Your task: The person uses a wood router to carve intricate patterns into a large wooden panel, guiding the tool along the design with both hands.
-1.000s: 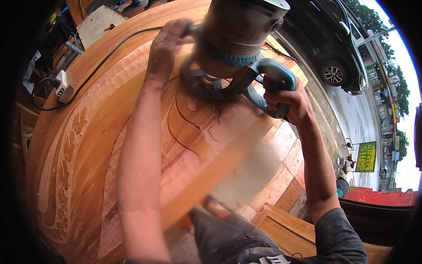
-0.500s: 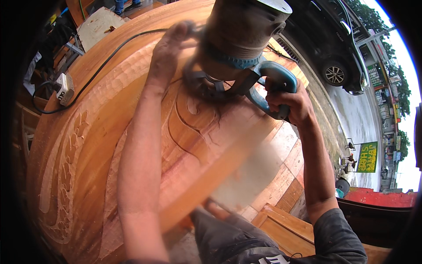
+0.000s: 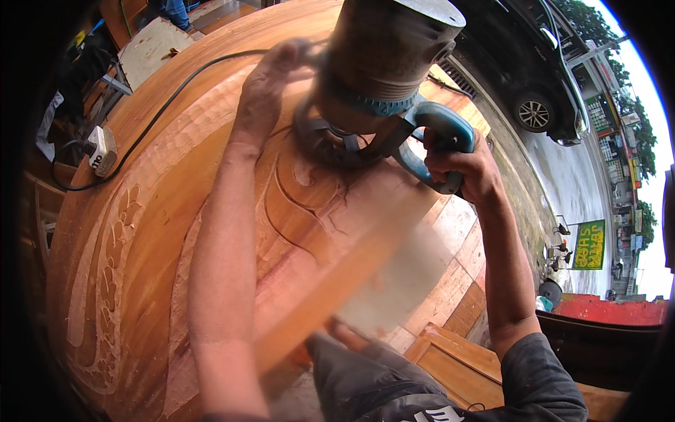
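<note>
A large router (image 3: 390, 60) with a dark grey motor body, a blue ring and an open round base stands on a carved wooden panel (image 3: 158, 232). On its right side, my right hand (image 3: 467, 165) is closed round the blue loop handle (image 3: 446, 119). At the opposite side, my left hand (image 3: 271, 77) is curled against the router; its fingertips are blurred, and the handle there is mostly hidden. Carved curves and shallow grooves run over the panel beside the base. The cutting bit cannot be made out.
A black cord (image 3: 186, 84) runs over the panel to a white socket block (image 3: 103, 150) at the left. A framed wooden piece (image 3: 457, 369) lies low on the right. Beyond the tiled floor stands a black car (image 3: 524, 67). A person's blue-clad leg (image 3: 176, 13) shows at the top left.
The router has shifted very slightly over the panel, with both hands still on it. At the top left, the person's blue-clad leg has moved a little leftward.
</note>
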Tool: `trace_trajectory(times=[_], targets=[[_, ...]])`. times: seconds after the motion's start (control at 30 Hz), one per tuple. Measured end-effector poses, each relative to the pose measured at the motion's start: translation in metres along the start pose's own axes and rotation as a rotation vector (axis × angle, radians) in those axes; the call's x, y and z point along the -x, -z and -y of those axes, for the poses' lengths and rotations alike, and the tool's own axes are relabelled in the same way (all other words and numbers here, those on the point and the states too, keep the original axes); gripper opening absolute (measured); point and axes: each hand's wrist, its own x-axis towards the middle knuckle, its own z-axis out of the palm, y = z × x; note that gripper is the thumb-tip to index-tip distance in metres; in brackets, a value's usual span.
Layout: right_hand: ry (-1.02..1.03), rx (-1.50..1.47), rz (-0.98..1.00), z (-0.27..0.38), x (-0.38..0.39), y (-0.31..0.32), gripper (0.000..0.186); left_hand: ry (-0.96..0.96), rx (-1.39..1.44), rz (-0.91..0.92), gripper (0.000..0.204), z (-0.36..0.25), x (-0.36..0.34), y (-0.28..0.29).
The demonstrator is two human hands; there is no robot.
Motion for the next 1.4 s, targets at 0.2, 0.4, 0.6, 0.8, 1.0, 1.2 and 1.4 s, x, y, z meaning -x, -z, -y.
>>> trace_trajectory(times=[0.2,0.4,0.6,0.8,1.0,1.2,1.4], targets=[[0.010,0.010,0.014,-0.003,0.003,0.004,0.027,0.000,-0.027,0.023,0.070,-0.002,0.001,-0.002],[-0.003,-0.019,0.021,-0.005,0.008,0.008,0.027,-0.012,-0.039,0.051,0.071,-0.003,0.000,-0.004],[-0.006,0.003,0.021,-0.004,0.011,0.009,0.027,-0.023,-0.045,0.059,0.070,-0.002,0.001,-0.005],[-0.004,-0.012,-0.002,-0.006,0.016,0.010,0.028,0.013,-0.059,0.086,0.067,-0.006,0.003,-0.007],[0.013,0.034,-0.018,-0.010,0.020,0.011,0.028,0.021,-0.050,0.136,0.061,-0.003,0.003,-0.003],[0.056,0.024,-0.069,-0.011,0.027,0.010,0.035,0.003,-0.052,0.118,0.070,-0.006,0.006,-0.011],[0.049,0.039,-0.080,-0.014,0.032,0.015,0.036,0.006,-0.046,0.157,0.069,-0.005,0.006,-0.014]])
